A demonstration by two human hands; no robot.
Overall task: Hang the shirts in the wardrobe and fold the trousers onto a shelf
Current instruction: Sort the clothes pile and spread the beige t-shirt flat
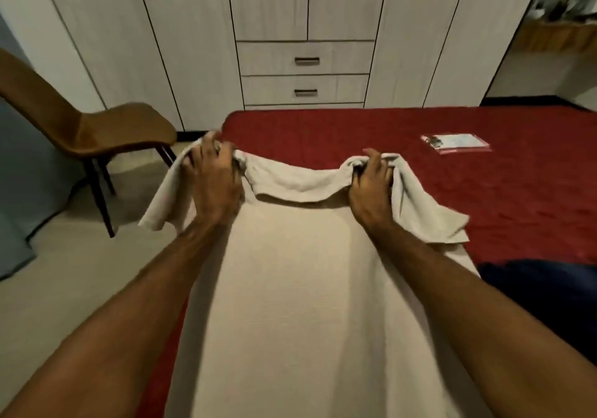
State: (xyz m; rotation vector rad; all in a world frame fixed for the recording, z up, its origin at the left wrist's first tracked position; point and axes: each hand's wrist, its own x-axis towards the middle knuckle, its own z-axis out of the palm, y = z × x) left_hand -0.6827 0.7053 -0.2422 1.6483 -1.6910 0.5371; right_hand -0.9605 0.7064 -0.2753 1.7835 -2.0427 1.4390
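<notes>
A beige shirt is stretched out over the red bed, collar end away from me. My left hand grips its left shoulder, the fabric bunched in curled fingers. At the right shoulder my right hand grips the cloth the same way. Both short sleeves hang loose outside my hands. A dark blue garment lies on the bed at my right forearm. The white wardrobe stands behind the bed with its doors closed.
A brown chair stands on the floor to the left of the bed. A small clear plastic packet lies on the bed at the far right. Two drawers sit in the wardrobe's middle section.
</notes>
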